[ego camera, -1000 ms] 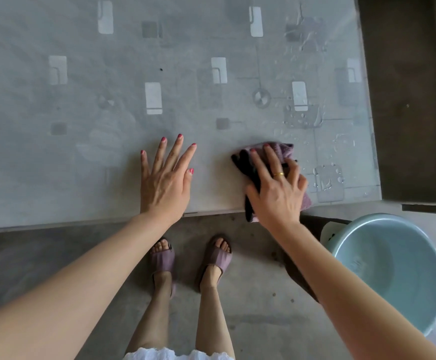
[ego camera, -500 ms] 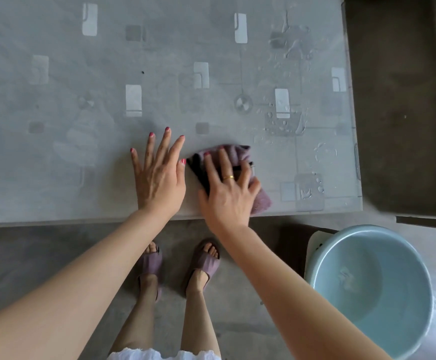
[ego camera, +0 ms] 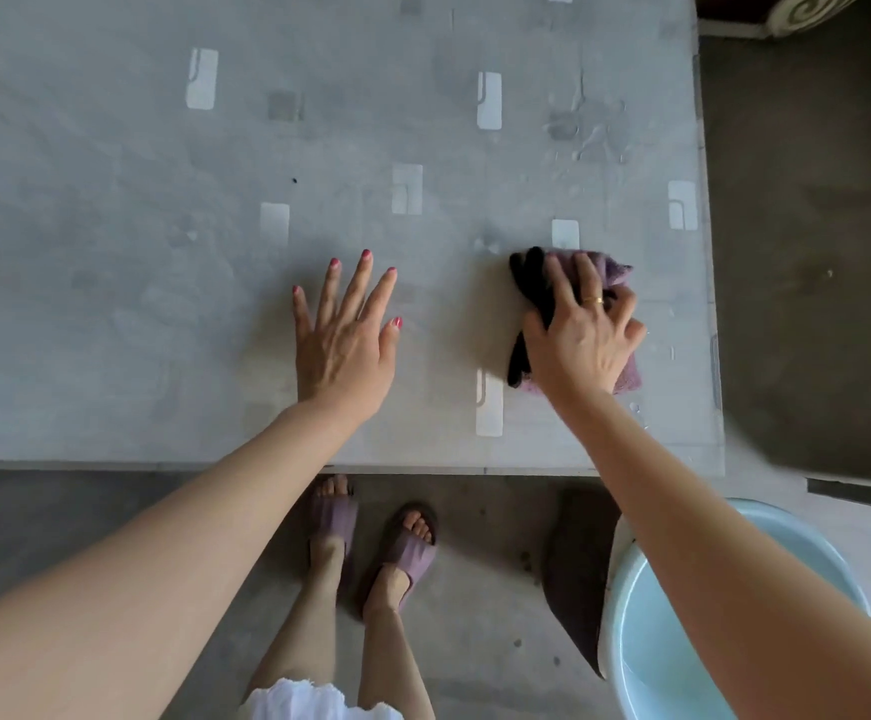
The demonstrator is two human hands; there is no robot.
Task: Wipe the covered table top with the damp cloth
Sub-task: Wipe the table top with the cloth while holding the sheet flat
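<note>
We press our right hand (ego camera: 581, 337) down on the cloth (ego camera: 611, 271), right of centre in the frame, near the table's right edge. The fingers are spread and slightly curled over it, pinning it flat against the table top (ego camera: 111, 226) rather than closing round it. The cloth is bunched — a purple part shows beyond the fingertips and by the wrist, and a black part sticks out to the left of the hand.

Our left hand (ego camera: 345, 340) lies open, palm down, fingers fanned, at the middle of the frame, well apart from the cloth. It holds nothing; we judge that it steadies us and perhaps keeps the cover from creeping.

As we judge it, the cloth is soft, limp and light, a little heavier for being damp. It will fold and roll under a sideways push, so the best hold is a broad flat palm over its middle, with the fingertips on the leading edge. The cover looks smooth and glossy, with wet marks and droplets in the upper right and by the right edge — the cloth should glide easily there, and could slip out from under a light hand.

A pale blue basin (ego camera: 693, 641) stands on the floor at the lower right of the frame, below the table edge, near enough for rinsing the cloth.
</note>
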